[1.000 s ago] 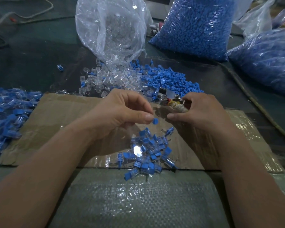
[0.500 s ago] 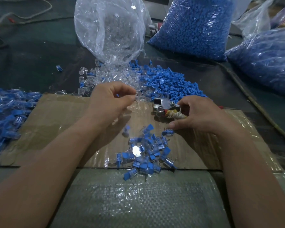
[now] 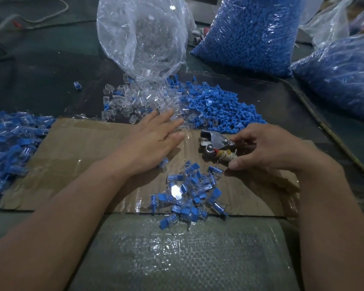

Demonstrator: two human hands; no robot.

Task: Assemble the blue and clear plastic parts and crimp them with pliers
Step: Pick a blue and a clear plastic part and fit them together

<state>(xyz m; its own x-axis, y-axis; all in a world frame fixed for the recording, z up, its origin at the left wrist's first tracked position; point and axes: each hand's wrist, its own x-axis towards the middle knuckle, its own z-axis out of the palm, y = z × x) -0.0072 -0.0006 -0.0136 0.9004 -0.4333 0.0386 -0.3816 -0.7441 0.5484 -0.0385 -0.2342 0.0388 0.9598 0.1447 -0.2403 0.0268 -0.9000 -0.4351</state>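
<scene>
My left hand (image 3: 153, 137) stretches forward with straight fingers, its tips at the edge of the loose clear plastic parts (image 3: 135, 101). Right of those lies a heap of loose blue parts (image 3: 214, 108). My right hand (image 3: 265, 152) grips the handles of the metal pliers (image 3: 214, 143), whose jaws point left over the cardboard sheet (image 3: 76, 150). A small pile of joined blue-and-clear pieces (image 3: 189, 190) lies on the cardboard between my forearms.
A clear bag of clear parts (image 3: 143, 36) lies open behind the heaps. Two bags of blue parts (image 3: 250, 32) (image 3: 340, 72) stand at the back right. More joined pieces (image 3: 8, 143) cover the left edge. A cord (image 3: 328, 133) runs along the right.
My left hand let a joined piece drop onto the pile, then opened and reached forward to the clear parts. My right hand sank to the cardboard with the pliers.
</scene>
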